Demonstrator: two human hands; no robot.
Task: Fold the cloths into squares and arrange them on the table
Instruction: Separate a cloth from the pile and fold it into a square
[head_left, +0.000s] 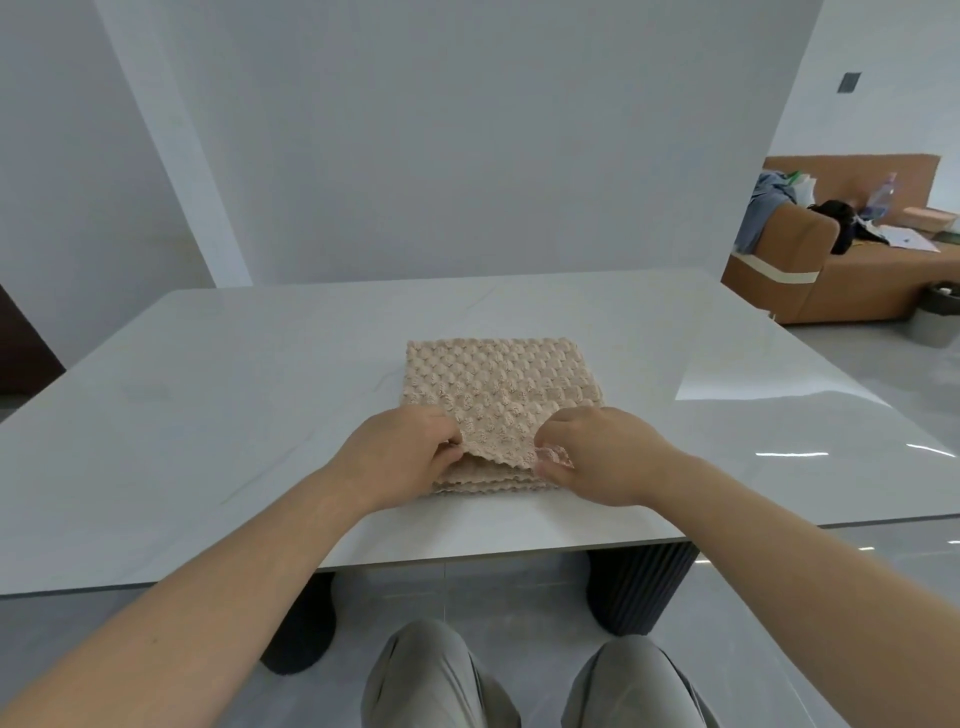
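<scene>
Your hands hide the near corners of the folded beige cloth (480, 384), which lies mid-surface (208, 415). Your left hand (400, 452) and right hand (602, 457) each have fingers pinched closed on its near top layer.

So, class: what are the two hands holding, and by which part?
Both the left hand and right hand pinch the top layer of the beige cloth at its near edge, one at each corner.
</scene>
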